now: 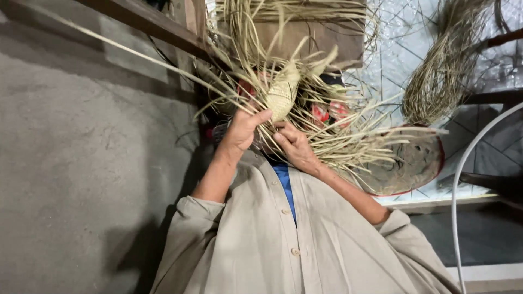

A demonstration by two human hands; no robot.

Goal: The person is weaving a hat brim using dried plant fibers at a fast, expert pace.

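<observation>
A bare grey concrete wall (81,163) fills the left of the frame. At upper centre, the left hand (242,128) and right hand (294,144) both pinch pale straw strips of a small half-woven straw piece (283,92) — loose strands fan rightward toward a hanging bundle of dry straw (441,76) at upper right.

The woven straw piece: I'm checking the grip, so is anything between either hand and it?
Nothing visible. The left hand and right hand both grip the woven straw piece directly at its base; only its own loose strands fan out around them.
</observation>
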